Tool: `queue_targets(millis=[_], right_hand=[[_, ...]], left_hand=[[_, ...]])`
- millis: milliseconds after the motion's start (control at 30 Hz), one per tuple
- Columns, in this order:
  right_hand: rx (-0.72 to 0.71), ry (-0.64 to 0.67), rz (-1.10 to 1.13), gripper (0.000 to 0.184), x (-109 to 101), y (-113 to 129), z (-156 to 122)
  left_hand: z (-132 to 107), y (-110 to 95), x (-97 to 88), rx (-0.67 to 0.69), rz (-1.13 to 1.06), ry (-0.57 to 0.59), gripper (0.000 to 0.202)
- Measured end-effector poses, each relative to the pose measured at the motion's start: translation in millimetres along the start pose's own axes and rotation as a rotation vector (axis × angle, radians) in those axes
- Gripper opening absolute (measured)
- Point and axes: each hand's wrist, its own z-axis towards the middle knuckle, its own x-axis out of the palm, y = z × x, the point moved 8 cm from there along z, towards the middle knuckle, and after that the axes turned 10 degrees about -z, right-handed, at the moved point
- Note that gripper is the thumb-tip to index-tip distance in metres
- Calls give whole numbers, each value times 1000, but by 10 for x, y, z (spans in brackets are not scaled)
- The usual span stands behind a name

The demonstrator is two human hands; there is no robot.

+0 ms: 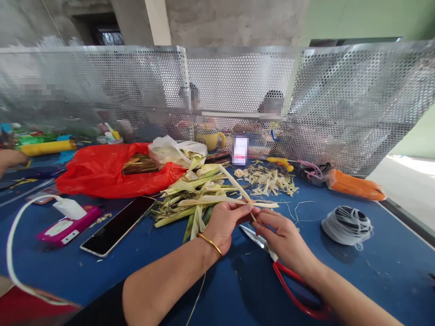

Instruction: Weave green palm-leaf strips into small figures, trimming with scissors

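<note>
My left hand [230, 221], with a gold bangle at the wrist, pinches pale strips of dried husk [234, 183] where they cross. Close against it, my right hand [277, 228] has its fingers closed on the lower end of the same strips. Under my right hand lie red-handled scissors [288, 283], blades pointing up and left. Just beyond my left hand spreads a pile of green and yellowish husk leaves [183, 206]. A thin thread [197, 299] runs down the table below my left forearm. Small cut scraps [272, 179] lie heaped behind my hands.
On the blue table [136, 276] are a black phone [118, 226], a magenta power strip [70, 226], a red plastic bag [91, 170], a ball of grey string [347, 225] and an orange packet [355, 184]. A perforated metal screen [234, 81] stands behind, with people beyond. Another person's hand [13, 158] is at left.
</note>
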Motion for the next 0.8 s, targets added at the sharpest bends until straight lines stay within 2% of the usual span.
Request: queue_targets(millis=[133, 267, 367, 433, 467, 533, 600, 700, 800], right_hand=[[-19, 37, -3, 29, -44, 37, 14], [-20, 6, -94, 31, -107, 43, 3], [18, -161, -175, 29, -263, -1, -4], [37, -255, -234, 20, -345, -32, -2], [29, -249, -248, 16, -339, -41, 12], [-1, -149, -237, 14, -248, -56, 51], [-26, -68, -208, 19, -168, -58, 68], [-31, -84, -209, 29, -180, -42, 60], [-31, -58, -189, 29, -196, -26, 53]], left_hand=[[8, -28, 5, 8, 19, 16, 20], [-8, -31, 24, -41, 22, 28, 28], [-25, -18, 5, -73, 8, -4, 35], [-28, -2, 9, -78, 23, 10, 33], [-25, 6, 13, -73, 38, 22, 30], [-16, 19, 8, -54, 75, 31, 27], [-5, 30, -14, -34, 128, 12, 26], [12, 17, -51, 3, 201, -40, 24], [20, -26, -80, 21, 223, -90, 23]])
